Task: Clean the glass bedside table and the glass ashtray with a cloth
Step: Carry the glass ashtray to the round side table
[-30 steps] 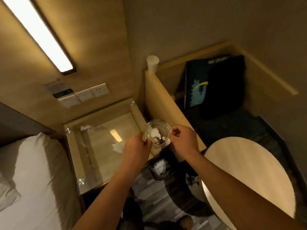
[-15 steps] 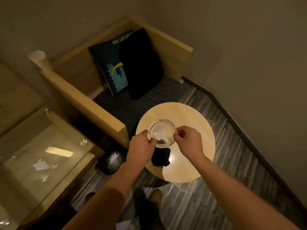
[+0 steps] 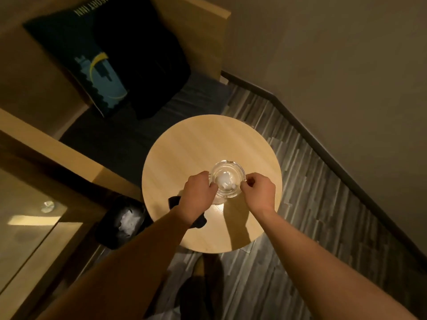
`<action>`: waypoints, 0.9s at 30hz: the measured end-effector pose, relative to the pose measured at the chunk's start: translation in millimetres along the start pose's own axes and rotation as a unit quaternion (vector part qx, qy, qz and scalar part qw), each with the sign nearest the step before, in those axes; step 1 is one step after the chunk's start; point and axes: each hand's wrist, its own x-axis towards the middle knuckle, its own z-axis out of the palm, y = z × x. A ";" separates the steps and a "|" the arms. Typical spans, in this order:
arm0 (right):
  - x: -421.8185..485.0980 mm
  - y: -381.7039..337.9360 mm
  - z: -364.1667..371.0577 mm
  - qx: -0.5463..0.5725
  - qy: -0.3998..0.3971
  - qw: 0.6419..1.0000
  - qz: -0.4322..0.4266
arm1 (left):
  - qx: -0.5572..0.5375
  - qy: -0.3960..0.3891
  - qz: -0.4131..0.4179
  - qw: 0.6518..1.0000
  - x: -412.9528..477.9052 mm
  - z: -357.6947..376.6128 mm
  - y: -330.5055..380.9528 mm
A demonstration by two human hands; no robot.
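Glass ashtray [image 3: 227, 179] relocated: now over the round worktop [image 3: 196, 144].
Left hand [image 3: 198, 192] and right hand [image 3: 260, 192] have carried it away from the glass bedside table [image 3: 27, 227], which now sits at the view's left edge.

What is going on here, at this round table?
A person holds the glass ashtray by its rim, the left hand on one side and the right hand on the other, at the round wooden table. A dark cloth shows under the left hand. Whether the ashtray rests on the table, I cannot tell.
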 end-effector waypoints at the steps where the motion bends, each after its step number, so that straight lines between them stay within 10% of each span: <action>1: 6.1 6.2 8.1 0.001 -0.001 1.000 0.003 | 0.000 -0.004 -0.003 1.000 8.4 7.8 -5.9; 27: 38.9 36.7 68.6 0.033 0.010 0.999 0.033 | 0.017 -0.048 -0.034 0.998 61.1 36.8 -46.8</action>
